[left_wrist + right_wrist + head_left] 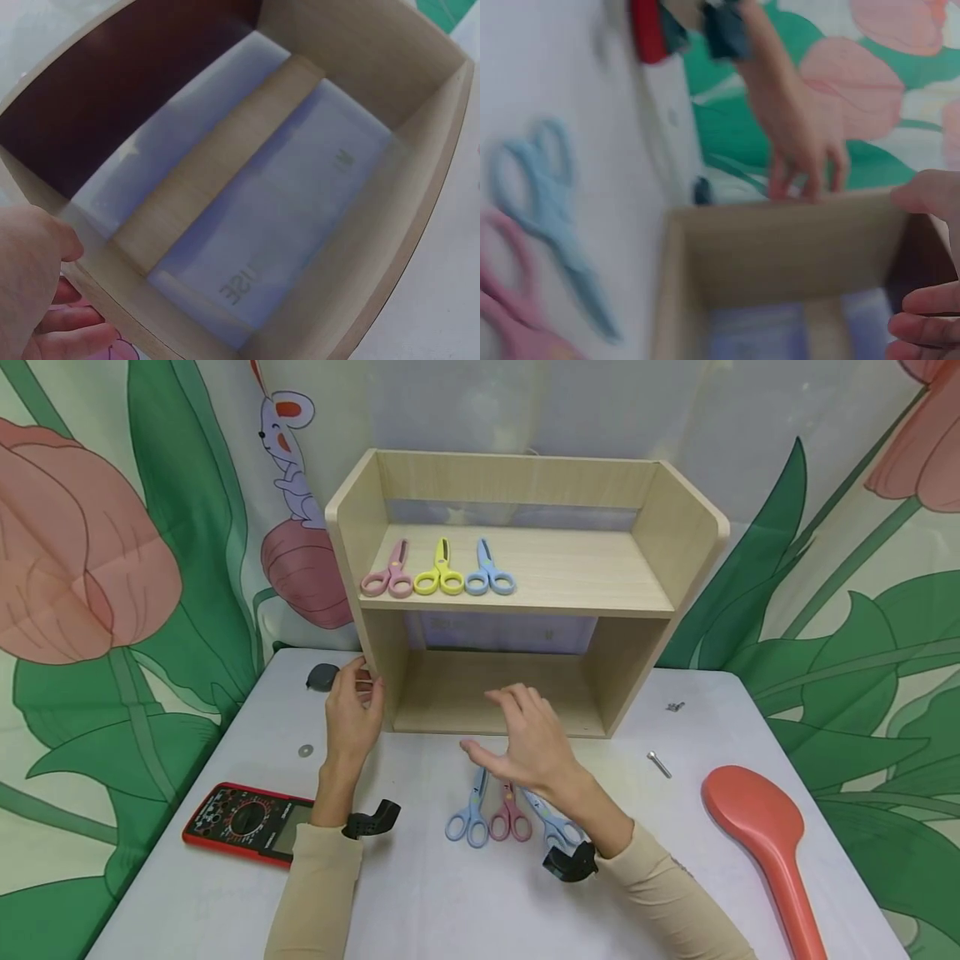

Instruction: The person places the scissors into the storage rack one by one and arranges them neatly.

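Note:
A two-level wooden shelf [517, 593] stands at the back of the white table [420, 893]. Pink [390, 575], yellow [440, 572] and blue scissors [489, 572] lie side by side on its upper board. My left hand [352, 702] grips the front edge of the shelf's left wall, with the thumb [37, 247] toward the inside and the fingers [802, 176] outside. My right hand [517, 735] hovers with spread fingers in front of the lower compartment and holds nothing. Under it on the table lie a blue [468, 818], a pink [512, 817] and another blue pair of scissors [557, 828].
A red multimeter [243, 822] lies at the front left and a long orange-red spoon [765, 835] at the right. A black object [322, 677], a washer [305, 750], a bolt [658, 764] and small screws [675, 706] are scattered around the shelf. A tulip-print cloth hangs behind.

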{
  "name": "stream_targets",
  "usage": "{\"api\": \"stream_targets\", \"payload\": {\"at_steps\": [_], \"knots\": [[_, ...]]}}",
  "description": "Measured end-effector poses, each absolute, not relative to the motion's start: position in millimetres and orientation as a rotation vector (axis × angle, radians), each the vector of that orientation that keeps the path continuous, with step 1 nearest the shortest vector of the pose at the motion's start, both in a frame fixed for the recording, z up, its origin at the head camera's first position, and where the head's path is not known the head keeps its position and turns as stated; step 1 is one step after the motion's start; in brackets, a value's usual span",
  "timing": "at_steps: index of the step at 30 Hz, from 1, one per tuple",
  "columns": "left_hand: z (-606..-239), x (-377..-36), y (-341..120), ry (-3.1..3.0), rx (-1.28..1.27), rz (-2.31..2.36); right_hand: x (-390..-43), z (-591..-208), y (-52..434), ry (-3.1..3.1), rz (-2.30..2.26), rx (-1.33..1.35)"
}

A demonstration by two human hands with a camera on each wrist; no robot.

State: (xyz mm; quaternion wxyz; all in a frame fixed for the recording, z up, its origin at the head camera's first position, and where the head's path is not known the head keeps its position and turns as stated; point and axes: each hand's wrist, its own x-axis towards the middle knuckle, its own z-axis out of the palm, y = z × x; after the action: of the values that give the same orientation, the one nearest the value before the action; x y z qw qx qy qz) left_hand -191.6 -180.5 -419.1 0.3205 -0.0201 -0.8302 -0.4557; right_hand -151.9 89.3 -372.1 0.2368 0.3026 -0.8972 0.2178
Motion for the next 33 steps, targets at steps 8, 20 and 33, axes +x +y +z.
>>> {"api": "stream_targets", "payload": {"at_steps": [8,20,33], "knots": [[-420.1,-192.6,-181.6,-2.197,-0.044,-1.181,-125.0,-432.7,83.5,-2.67,0.515,0.823],[-420.6,-192.8,-182.2,-2.194,-0.051,-1.198,-99.0,-475.2,70.8,-2.883,0.19,0.775],[-419.8,-190.4,-182.0,-2.19,-0.057,-1.204,-101.4,-488.8,58.6,-2.731,0.027,0.669]]}}
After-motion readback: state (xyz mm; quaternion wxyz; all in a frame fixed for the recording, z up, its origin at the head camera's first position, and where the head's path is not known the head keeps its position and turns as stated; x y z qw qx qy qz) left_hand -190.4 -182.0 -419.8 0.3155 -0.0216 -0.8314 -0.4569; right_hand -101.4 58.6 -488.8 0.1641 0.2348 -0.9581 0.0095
